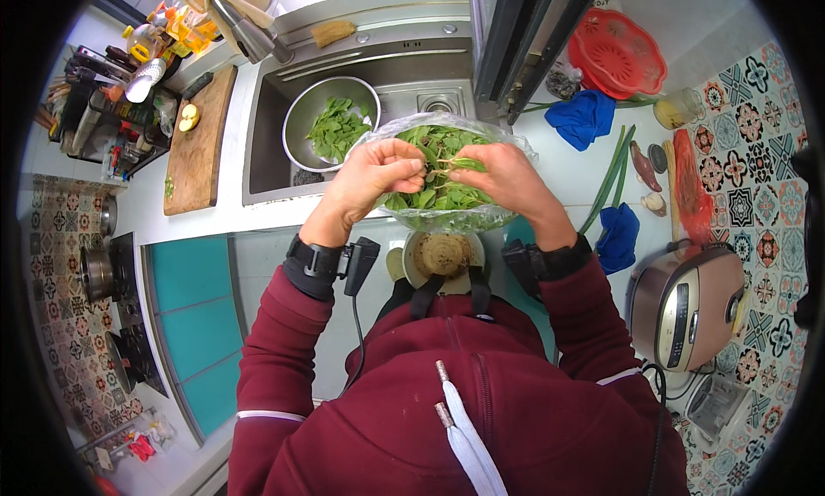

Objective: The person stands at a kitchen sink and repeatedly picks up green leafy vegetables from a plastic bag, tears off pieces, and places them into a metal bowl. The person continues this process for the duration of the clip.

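Note:
Over the near edge of the sink, a clear plastic bag [451, 220] gapes open, full of loose leafy greens [432, 198]. My right hand [499, 173] pinches a sprig of the greens [469, 164] between thumb and fingers above the bag. Facing it, my left hand [387, 170] has thumb and fingertips drawn together close to the sprig's pale stem. Whether those fingertips grip the stem is hidden. A steel bowl [294, 125] stands in the sink [254, 148] left of the bag, with picked green leaves [338, 132] inside.
Below the bag is a white bucket [410, 264] with brown residue. A wooden cutting board [200, 148] bears a cut yellow piece of produce [189, 117]. At right are a red plastic colander [615, 51], blue cloths [580, 119], scallions [612, 173] and a rice cooker [689, 309].

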`<state>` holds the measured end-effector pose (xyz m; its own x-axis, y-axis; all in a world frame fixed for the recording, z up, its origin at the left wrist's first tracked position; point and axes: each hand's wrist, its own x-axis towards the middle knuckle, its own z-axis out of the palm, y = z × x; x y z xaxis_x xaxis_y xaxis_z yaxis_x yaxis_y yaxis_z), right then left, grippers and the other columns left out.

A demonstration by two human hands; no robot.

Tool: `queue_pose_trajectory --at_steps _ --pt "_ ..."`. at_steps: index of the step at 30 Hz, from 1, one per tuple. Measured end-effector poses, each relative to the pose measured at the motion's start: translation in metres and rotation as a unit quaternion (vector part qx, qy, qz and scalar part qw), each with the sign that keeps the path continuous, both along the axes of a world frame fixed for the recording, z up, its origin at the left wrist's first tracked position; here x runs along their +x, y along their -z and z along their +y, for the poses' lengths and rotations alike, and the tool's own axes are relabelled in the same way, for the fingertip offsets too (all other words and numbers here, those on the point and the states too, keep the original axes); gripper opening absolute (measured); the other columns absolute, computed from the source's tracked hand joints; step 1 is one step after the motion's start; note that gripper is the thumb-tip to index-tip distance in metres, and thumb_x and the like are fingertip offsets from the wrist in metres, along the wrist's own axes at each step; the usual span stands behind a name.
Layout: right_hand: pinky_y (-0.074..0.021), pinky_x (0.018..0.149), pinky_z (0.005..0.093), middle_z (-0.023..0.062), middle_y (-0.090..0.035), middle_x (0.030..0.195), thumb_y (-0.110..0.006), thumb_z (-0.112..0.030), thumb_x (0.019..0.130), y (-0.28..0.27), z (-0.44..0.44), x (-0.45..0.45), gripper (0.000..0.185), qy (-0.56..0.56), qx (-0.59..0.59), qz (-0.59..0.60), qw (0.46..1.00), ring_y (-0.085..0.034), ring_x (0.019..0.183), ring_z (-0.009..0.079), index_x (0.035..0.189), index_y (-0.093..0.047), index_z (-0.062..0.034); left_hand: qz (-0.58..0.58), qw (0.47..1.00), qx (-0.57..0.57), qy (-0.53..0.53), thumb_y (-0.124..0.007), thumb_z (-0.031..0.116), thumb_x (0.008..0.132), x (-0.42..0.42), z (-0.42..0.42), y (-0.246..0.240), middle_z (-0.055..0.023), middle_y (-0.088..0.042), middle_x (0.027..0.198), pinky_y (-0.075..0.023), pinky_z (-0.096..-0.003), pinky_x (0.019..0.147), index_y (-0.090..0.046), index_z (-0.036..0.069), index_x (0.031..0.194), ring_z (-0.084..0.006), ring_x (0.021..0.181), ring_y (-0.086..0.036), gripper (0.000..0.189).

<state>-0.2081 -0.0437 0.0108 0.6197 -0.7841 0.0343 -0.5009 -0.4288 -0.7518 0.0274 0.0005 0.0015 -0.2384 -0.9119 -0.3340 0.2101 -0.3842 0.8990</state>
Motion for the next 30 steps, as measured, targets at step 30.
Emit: queue_pose_trajectory --at_steps 30 --pt "-0.0502 0.079 0.0266 0.0076 -0.067 0.093 -0.065 -0.008 0.086 -0.015 -0.082 0.198 0.023 -0.087 -0.076 -0.077 0.990 -0.063 0.083 0.0144 0.108 -0.067 -0.0049 -0.537 0.819 -0.086 0.183 -0.058 0.012 0.078 -0.055 0.134 0.325 -0.0175 -0.069 0.082 -0.0551 -0.0459 0.071 -0.071 0.005 0.081 -0.0359 0.080 -0.068 0.015"
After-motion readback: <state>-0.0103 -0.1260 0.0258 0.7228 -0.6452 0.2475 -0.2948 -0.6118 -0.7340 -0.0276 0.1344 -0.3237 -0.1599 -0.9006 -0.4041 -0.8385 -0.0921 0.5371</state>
